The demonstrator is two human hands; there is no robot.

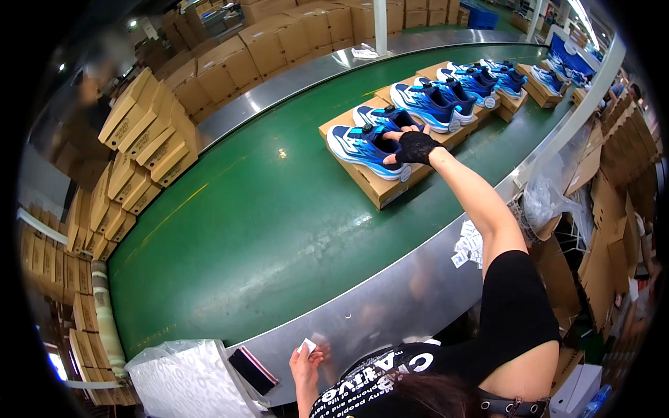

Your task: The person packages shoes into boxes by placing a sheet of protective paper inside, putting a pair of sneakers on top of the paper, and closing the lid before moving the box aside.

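The right grip point(412, 146), gloved in black with bare fingertips, is closed over the heel end of a blue and white shoe point(362, 146), the fingers curled down onto its collar. That shoe is laid beside its partner point(385, 117) on a flat cardboard box point(373, 182), which is carried on the green conveyor belt point(258, 216) close to the near steel edge point(390, 292). The left grip point(305, 366) is held low, just below that steel edge, pinched shut on a small white tag point(307, 345) between thumb and fingertips.

Further along the belt, toward its far right end, more pairs of blue shoes point(435, 101) are set on their own boxes in a row, each box touching or just beside the next. To the left of the held shoe a wide stretch of bare green belt is left open, up to the far steel edge point(300, 80). A scatter of white tags point(468, 244) is seen on the near steel edge, just beside the outstretched right forearm. Stacks of flattened cardboard boxes point(143, 132) are ranged beyond the belt's left end, and a white wrapped bundle point(185, 380) is placed at the near left corner, with a dark flat case point(252, 370) against it.
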